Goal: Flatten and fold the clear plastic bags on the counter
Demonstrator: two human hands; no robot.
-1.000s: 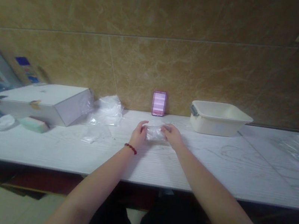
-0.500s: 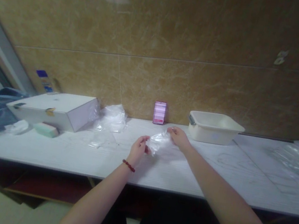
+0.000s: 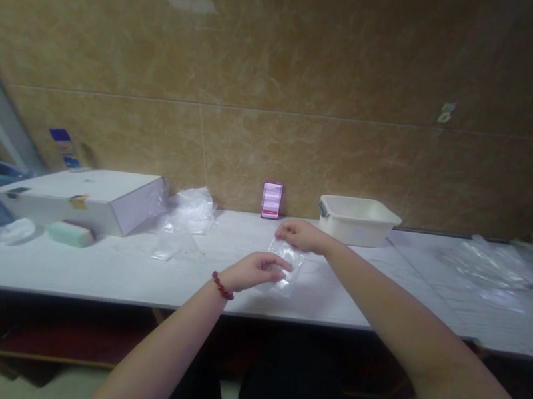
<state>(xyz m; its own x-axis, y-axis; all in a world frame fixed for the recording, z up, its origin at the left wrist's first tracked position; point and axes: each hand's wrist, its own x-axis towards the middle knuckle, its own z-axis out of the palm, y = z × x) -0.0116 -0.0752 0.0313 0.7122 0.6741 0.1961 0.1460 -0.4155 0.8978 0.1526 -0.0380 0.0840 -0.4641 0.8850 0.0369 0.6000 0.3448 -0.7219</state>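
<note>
A clear plastic bag (image 3: 287,286) is held over the table in front of me. My right hand (image 3: 304,236) pinches its top edge between thumb and fingers. Lower down, my left hand (image 3: 257,272), with a red beaded bracelet at the wrist, reaches across the front of the bag. Its fingers are stretched out and apart, against or just before the plastic; I cannot tell whether they touch it. Whether the bag contains anything is not visible.
Against the wall stand a phone (image 3: 271,200) and a cream plastic basin (image 3: 357,231). Leftward are a pile of clear bags (image 3: 191,208), a white box (image 3: 81,187), a pale green sponge (image 3: 69,234) and a bottle (image 3: 65,147). More plastic bags (image 3: 494,262) lie at the right.
The bag now hangs upright instead of stretching sideways between my hands. My left hand has moved right and its fingers have straightened; my right hand has shifted left, still pinching. The view has turned slightly right.
</note>
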